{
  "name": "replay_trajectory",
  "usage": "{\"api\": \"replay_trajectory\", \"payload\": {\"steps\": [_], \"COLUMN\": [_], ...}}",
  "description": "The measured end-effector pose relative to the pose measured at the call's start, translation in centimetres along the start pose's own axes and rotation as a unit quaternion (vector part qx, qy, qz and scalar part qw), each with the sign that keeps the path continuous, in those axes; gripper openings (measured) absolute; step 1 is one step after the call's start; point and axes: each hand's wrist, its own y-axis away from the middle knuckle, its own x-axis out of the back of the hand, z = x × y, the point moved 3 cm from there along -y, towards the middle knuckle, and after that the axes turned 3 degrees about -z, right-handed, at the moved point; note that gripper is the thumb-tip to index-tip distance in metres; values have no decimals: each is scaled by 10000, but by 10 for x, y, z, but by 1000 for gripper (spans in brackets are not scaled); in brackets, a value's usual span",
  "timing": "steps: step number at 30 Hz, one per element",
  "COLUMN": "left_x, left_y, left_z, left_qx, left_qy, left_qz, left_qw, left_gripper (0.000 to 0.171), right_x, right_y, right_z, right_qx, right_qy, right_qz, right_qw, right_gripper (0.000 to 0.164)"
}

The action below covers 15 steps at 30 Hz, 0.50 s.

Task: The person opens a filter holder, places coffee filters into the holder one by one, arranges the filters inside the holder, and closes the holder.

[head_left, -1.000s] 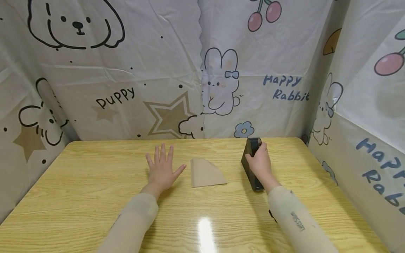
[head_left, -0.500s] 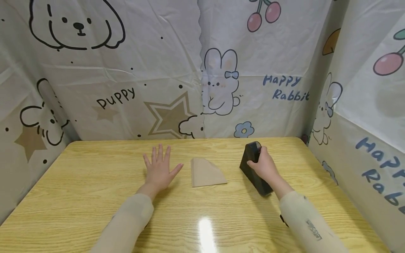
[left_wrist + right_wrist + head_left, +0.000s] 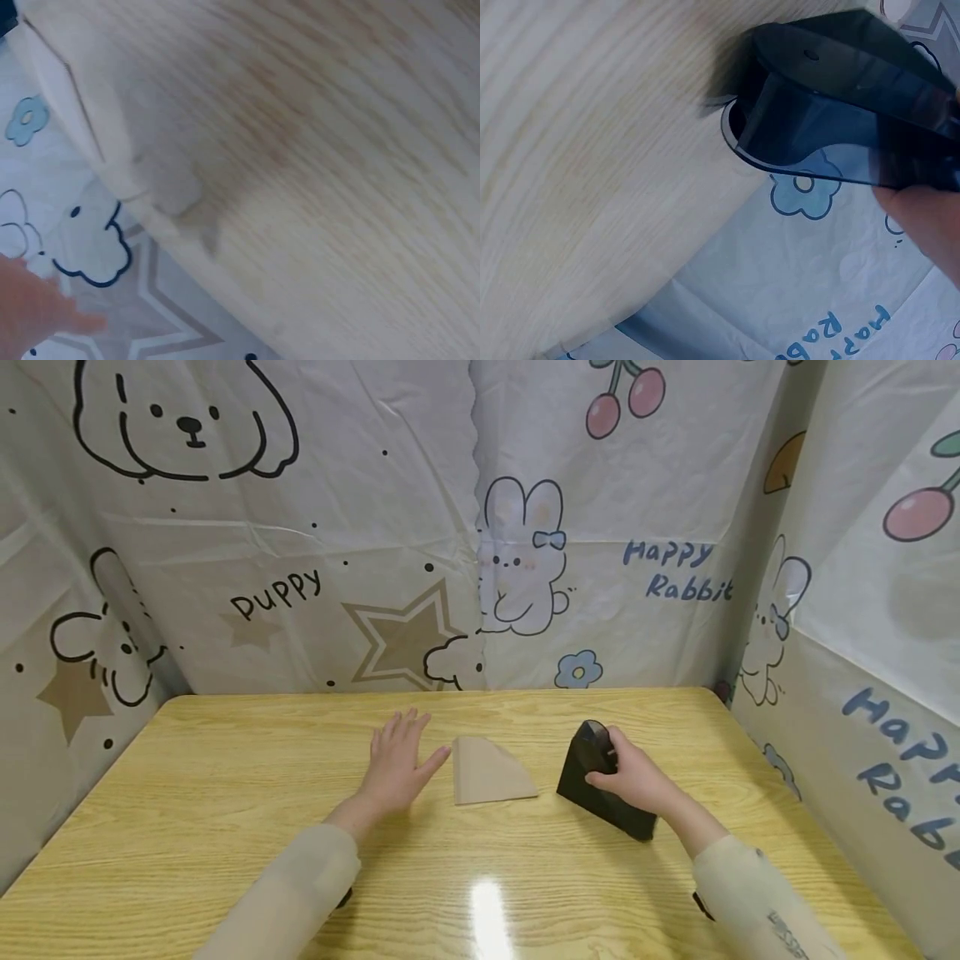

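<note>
A fan-shaped brown paper coffee filter [image 3: 491, 772] lies flat on the wooden table, with a seam strip along its left side. Just left of it is my left hand [image 3: 397, 764], fingers extended and thumb pointing towards the paper; it holds nothing. On the other side, my right hand [image 3: 637, 772] grips a black wedge-shaped object [image 3: 581, 777] with a rounded end, thumb on the near face and fingers on the far one. In the right wrist view the black object [image 3: 817, 112] shows a smooth curved end with a small round mark, and part of my hand [image 3: 922, 225] sits below it.
The wooden table [image 3: 247, 793] runs back to a printed cloth wall [image 3: 360, 510] with rabbits, stars and cherries. Another cloth wall [image 3: 862, 627] borders the right side. A bright light reflection lies on the table's near middle.
My right hand has drawn the black object nearer and turned it, so its broad side shows more. My left hand has shifted right, closer to the paper filter, with its fingers less spread.
</note>
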Motion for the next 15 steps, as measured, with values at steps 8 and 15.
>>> {"api": "replay_trajectory", "payload": {"steps": [8, 15], "left_x": [1, 3], "left_y": [5, 11], "left_z": [20, 30], "left_qx": [-356, -340], "left_qy": [390, 609], "left_qz": [-324, -388], "left_qw": [9981, 9968], "left_gripper": [52, 47], "right_x": [-5, -17], "right_y": [10, 13], "right_z": [-4, -15], "right_qx": [303, 619], "right_qy": [-289, -331], "right_qz": [-535, -816], "right_qw": [9977, 9942], "right_gripper": [49, 45]}}
